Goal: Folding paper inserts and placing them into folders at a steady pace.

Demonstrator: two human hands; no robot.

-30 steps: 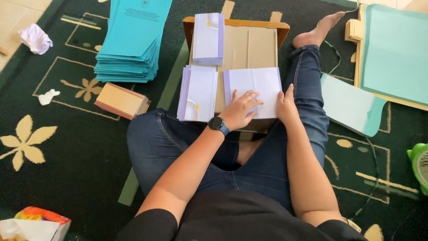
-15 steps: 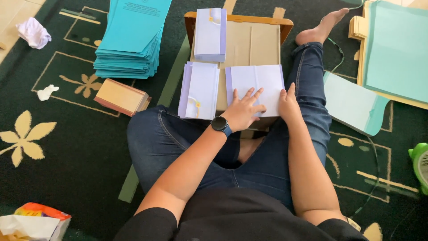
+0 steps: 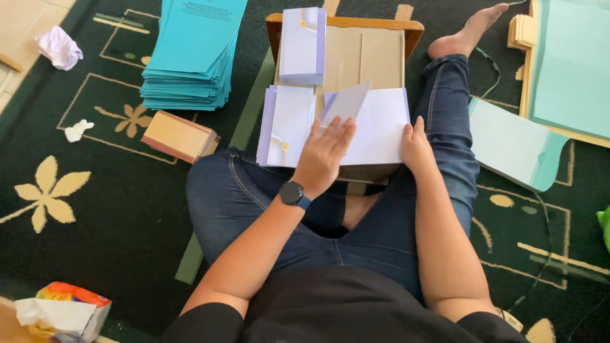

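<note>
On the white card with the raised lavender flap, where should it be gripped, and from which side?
Grip the lifted lavender flap at its free upper corner, coming from above left, where the left hand lies. It stands off the flat white card, so fingers fit under it, while the right hand steadies the right edge.

teal paper stack [image 3: 190, 54] on carpet | brown box [image 3: 180, 136] beside it | crumpled tissue [image 3: 59, 47] | tissue pack [image 3: 61, 311]

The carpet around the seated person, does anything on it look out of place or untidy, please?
Two crumpled white tissues lie loose on the carpet: one near the top left corner, a smaller one left of the small brown box. The turquoise stack sits slightly fanned, not squared.
</note>
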